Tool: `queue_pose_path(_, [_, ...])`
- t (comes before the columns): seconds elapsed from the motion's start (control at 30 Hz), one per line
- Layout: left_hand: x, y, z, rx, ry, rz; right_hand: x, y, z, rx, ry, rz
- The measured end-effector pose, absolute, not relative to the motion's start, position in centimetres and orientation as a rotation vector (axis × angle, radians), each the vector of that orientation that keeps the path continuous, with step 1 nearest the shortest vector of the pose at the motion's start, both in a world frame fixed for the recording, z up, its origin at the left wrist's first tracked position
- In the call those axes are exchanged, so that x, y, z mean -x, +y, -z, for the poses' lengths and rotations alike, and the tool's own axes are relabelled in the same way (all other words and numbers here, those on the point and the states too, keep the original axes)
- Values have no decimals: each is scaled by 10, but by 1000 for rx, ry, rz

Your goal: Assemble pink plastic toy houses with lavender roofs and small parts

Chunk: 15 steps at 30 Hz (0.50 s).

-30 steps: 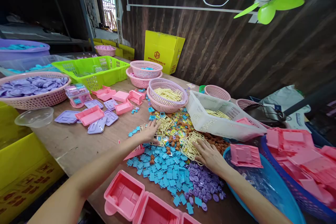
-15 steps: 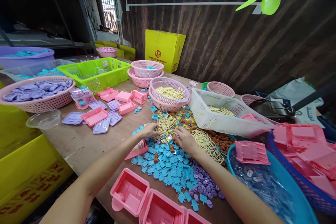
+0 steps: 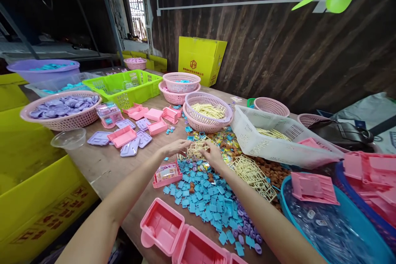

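A cream plastic lattice piece (image 3: 195, 149) is held up between my two hands over the pile. My left hand (image 3: 177, 148) has its fingers closed at the left end of it. On the opposite end, the thumb and fingers of my right hand (image 3: 214, 156) pinch it. Below them spreads a heap of small blue plastic pieces (image 3: 201, 192), with a few brown bear-shaped pieces among them. More cream lattice pieces (image 3: 252, 175) lie right of my right forearm. A small pink tray (image 3: 167, 182) with a printed packet in it sits beside my left wrist.
An open pink case (image 3: 163, 222) lies at the near edge. Purple round pieces (image 3: 247, 227) lie under my right forearm. Pink baskets (image 3: 207, 121), a white crate (image 3: 278, 152) and a blue tub (image 3: 287, 202) stand around. Pink and purple parts (image 3: 122, 136) lie left.
My right hand has come up and left to the cream lattice piece, which is now raised between both hands. The whole view has shifted, so the table appears farther right.
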<state>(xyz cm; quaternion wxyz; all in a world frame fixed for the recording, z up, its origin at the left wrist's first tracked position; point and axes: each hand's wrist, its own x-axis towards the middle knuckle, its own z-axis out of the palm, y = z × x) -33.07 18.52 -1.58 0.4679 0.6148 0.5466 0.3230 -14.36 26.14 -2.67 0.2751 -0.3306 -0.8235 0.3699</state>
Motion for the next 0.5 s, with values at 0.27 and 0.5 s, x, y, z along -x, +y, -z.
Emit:
queue_pose_path(0.27, [346, 200, 44, -1470, 1628, -785, 111, 262, 12, 1012, -1932, -1372])
queue_pose_path(0.5, [358, 205, 55, -1572, 1923, -585, 48, 222, -7, 1141, -1993, -1611])
